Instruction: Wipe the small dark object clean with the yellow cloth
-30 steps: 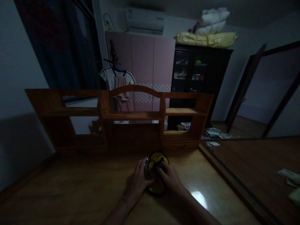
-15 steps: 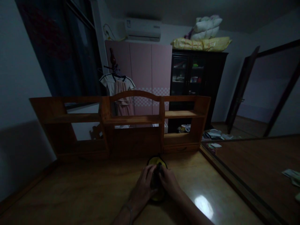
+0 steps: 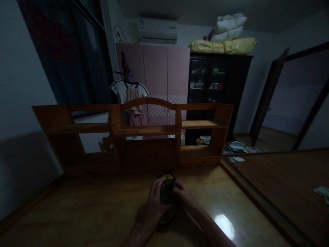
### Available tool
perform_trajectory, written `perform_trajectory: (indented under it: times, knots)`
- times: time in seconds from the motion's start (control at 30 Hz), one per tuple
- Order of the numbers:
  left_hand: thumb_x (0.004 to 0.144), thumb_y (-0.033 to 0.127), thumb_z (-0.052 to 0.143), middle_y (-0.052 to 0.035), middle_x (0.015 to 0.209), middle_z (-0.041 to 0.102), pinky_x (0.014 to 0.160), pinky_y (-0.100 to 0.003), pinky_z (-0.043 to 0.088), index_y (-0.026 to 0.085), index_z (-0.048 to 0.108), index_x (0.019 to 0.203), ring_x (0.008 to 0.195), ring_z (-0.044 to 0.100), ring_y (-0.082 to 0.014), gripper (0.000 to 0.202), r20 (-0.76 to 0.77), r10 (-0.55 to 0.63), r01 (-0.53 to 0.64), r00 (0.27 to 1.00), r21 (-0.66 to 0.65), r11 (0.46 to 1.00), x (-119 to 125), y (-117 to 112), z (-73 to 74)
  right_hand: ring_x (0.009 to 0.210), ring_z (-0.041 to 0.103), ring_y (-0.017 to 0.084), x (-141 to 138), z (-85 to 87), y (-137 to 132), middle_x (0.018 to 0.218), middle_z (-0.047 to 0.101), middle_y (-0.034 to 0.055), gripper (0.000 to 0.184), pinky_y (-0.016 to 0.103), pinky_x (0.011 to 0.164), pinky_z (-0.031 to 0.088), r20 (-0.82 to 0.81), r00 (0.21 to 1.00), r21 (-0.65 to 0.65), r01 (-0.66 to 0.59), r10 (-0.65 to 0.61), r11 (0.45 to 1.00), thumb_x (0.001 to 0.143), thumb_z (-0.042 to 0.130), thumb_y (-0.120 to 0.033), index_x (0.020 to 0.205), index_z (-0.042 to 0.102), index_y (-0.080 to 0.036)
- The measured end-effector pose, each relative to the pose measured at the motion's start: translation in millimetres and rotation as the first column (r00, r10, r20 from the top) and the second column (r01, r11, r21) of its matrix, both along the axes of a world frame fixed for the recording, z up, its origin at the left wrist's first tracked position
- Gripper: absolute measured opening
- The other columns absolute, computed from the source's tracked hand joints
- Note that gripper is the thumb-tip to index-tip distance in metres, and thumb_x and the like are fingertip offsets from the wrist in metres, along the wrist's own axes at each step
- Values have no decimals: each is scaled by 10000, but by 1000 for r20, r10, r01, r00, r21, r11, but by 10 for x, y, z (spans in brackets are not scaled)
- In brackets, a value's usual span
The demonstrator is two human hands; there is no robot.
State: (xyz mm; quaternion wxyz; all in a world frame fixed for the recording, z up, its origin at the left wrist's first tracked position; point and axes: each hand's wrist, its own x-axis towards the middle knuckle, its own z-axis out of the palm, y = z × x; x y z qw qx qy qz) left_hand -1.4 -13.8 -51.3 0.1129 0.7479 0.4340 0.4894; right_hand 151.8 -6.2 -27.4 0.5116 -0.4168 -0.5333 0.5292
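Note:
Near the middle of the wooden desk, my left hand is curled around the left side of a dark, rounded, shiny object. Its kind is too dim to make out. Against the object's right side my right hand is closed, fingers bent and pressed to something small and dark. Under and behind them lies a flat yellow piece with a black edge, mostly covered by the object and both hands. Whether the dark object is joined to the yellow piece cannot be seen.
A low wooden shelf unit spans the back of the desk. Along the right runs a raised wooden edge. Beyond stand a pink wardrobe, a dark cabinet and hanging clothes. The room is dim.
Both hands have shifted slightly; the left has moved a little left. The dark object has turned or tilted, so more of its rounded face shows between the hands. Less of the yellow piece is visible.

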Motion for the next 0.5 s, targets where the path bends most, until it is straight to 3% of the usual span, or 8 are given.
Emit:
perform_trajectory:
  times: [0.07, 0.13, 0.23, 0.37, 0.5]
  knots:
    - [721, 196, 723, -87, 1342, 429, 1070, -444, 383, 251, 334, 1366, 1263, 442, -255, 755, -13, -24, 23, 1000, -10, 1000, -4, -6, -4, 934, 633, 223, -15, -2, -25, 945, 699, 48, 379, 313, 802, 507, -111, 993, -43, -47, 42, 998, 672, 529, -202, 1032, 635, -147]
    - [720, 189, 725, -90, 1364, 411, 1088, -456, 358, 251, 313, 1385, 1286, 416, -259, 785, -53, -47, 47, 997, -14, 999, -16, -16, -13, 974, 629, 231, -20, -13, -54, 993, 696, 58, 427, 331, 842, 504, -113, 993, -51, -34, 28, 998, 664, 531, -187, 1079, 622, -146]
    - [707, 146, 728, -84, 1384, 398, 1107, -459, 334, 261, 295, 1402, 1306, 386, -259, 827, -142, -77, 79, 987, 7, 997, -37, -23, -36, 1053, 608, 235, -18, -75, -72, 1103, 676, 64, 452, 359, 918, 483, 37, 998, 42, 42, -44, 998, 697, 534, -199, 1143, 599, -167]
    - [726, 133, 702, -89, 1384, 402, 1102, -454, 348, 260, 305, 1393, 1307, 388, -258, 787, -162, -86, 94, 983, 39, 995, -51, -21, -54, 1164, 546, 228, 5, -228, -48, 1248, 604, 87, 497, 387, 1032, 400, 281, 946, 246, 94, -164, 965, 782, 507, -249, 1272, 517, -165]
    - [731, 92, 666, -94, 1403, 376, 1105, -487, 339, 272, 278, 1408, 1323, 369, -266, 801, -152, -112, 115, 982, 13, 993, -55, -37, -26, 1217, 504, 244, 32, -339, -31, 1305, 551, 152, 581, 393, 1039, 386, 467, 853, 276, 107, -231, 955, 837, 472, -282, 1380, 394, -91]
